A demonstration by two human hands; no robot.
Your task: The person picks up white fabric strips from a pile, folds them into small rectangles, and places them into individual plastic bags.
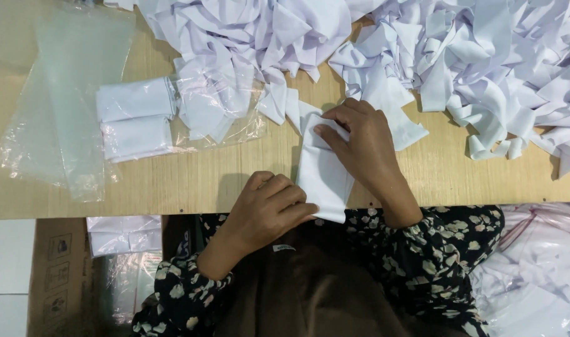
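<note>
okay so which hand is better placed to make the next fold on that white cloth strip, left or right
Probably the right hand. Its fingers already press the upper end of the white cloth strip, where the fabric is doubled over. The left hand grips the strip's lower end at the table edge, which suits anchoring.

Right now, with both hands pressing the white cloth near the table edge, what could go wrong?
1. The folded cloth hangs partly over the table edge; if the left hand lets go, it may slide into the lap.
2. The loose cloth pile lies close to the right hand, so a stray strip might get caught in the fold.
3. The plastic bags look slippery and could slide off if brushed.
</note>
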